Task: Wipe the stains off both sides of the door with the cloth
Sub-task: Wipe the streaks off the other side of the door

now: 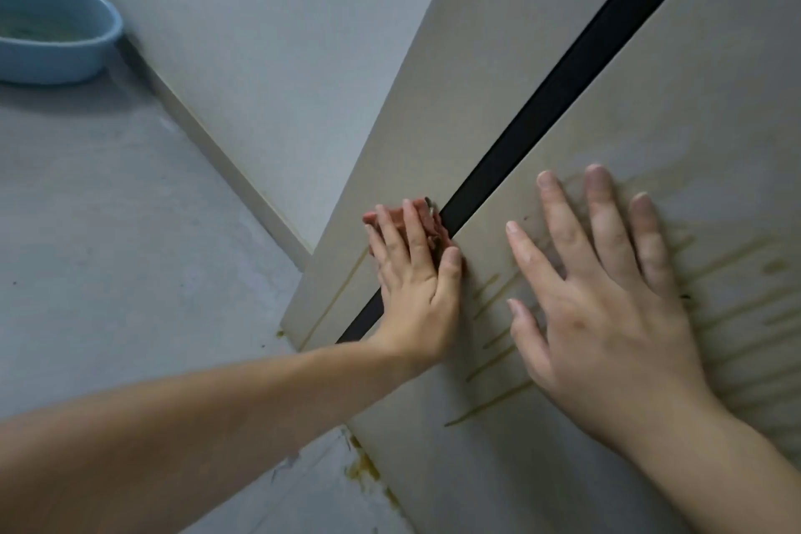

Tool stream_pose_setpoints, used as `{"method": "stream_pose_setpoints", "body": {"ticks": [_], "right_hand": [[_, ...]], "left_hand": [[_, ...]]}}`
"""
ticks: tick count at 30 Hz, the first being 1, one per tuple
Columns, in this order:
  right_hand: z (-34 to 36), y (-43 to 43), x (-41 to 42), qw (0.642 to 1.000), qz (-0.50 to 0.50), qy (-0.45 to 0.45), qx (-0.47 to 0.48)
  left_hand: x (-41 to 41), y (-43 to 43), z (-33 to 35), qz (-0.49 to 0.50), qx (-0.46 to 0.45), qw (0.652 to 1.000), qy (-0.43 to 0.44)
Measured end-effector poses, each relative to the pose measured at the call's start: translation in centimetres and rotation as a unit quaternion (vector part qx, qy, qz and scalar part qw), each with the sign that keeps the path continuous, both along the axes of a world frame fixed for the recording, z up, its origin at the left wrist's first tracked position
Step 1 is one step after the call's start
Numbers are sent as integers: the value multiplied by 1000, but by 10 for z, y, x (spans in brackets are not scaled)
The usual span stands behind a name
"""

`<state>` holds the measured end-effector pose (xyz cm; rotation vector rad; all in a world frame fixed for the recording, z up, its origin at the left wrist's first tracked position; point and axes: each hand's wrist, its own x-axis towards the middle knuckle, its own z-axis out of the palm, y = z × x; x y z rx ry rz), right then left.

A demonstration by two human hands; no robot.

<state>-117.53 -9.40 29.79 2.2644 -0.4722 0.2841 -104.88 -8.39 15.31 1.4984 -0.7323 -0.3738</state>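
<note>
Door point(498, 56) beige, black strip point(563, 89) running down its face. Left hand point(411, 273) presses pink cloth point(429, 221) flat against door, touching strip, near bottom edge; fingers straight, not clenched. Right hand point(607, 303) flat on door, fingers spread, grasping nothing, over yellowish stains point(490, 403). Blue basin point(56, 56) on floor point(108, 251).

2 hands, the left hand point(414, 290) and right hand point(607, 312), 1 cloth point(434, 228), 1 door point(715, 100), 1 basin point(86, 52).

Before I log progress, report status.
Left hand flat, pressing pink cloth on beige door. Right hand flat on door. Yellow-brown streaks left to wipe. Nothing blocking.
</note>
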Motion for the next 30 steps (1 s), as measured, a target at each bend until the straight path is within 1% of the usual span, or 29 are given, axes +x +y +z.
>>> {"method": "stream_pose_setpoints", "body": {"ticks": [2, 4, 5, 8, 10, 12, 15, 16, 17, 18, 20, 22, 23, 24, 25, 26, 27, 28, 29, 30], "right_hand": [[-10, 1, 1, 1000, 3, 19, 11], [-19, 0, 2, 999, 8, 29, 20], [-23, 0, 3, 999, 10, 35, 20], [-39, -1, 6, 998, 10, 59, 21], [-49, 0, 10, 997, 7, 73, 29], [-59, 2, 16, 996, 2, 75, 37], [-67, 5, 25, 997, -10, 69, 43], [-69, 4, 26, 997, -14, 68, 37], [-71, 3, 26, 997, -19, 69, 32], [-72, 2, 26, 997, -21, 70, 28], [-75, 0, 25, 997, -22, 72, 23], [-76, 1, 25, 997, -26, 71, 22], [-77, 2, 26, 997, -28, 69, 23], [-77, 2, 26, 997, -28, 68, 22], [-77, 3, 26, 997, -28, 67, 21], [-77, 3, 27, 997, -28, 65, 21], [-78, 3, 27, 997, -30, 63, 21], [-78, 3, 27, 997, -32, 64, 19], [-79, 3, 27, 997, -35, 69, 17], [-82, 3, 27, 996, -36, 75, 17]], "left_hand": [[31, -11, 8, 51, -7, 998, 46], [30, -16, 2, 88, -16, 994, 64], [16, -15, -5, 86, -17, 994, 63], [-45, 0, -36, 30, -14, 999, 36], [-63, 5, -54, 11, -11, 1000, 19], [-46, -1, -56, 13, -12, 999, 45], [6, -17, -46, 91, -17, 988, 126], [19, -19, -47, 112, -15, 986, 125], [22, -19, -52, 118, -14, 987, 105], [14, -17, -60, 112, -15, 990, 83], [-24, -7, -77, 69, -20, 995, 65], [-53, 5, -88, 17, -11, 997, 77], [-50, 2, -95, 5, -10, 996, 87], [-36, 0, -98, 19, 8, 997, 74], [-18, -7, -101, 46, 18, 995, 85], [3, -13, -104, 95, 22, 991, 90], [22, -18, -110, 128, 19, 984, 125], [32, -18, -110, 119, 25, 979, 166], [31, -16, -109, 99, 24, 977, 187], [20, -12, -111, 86, 15, 981, 171]]}}
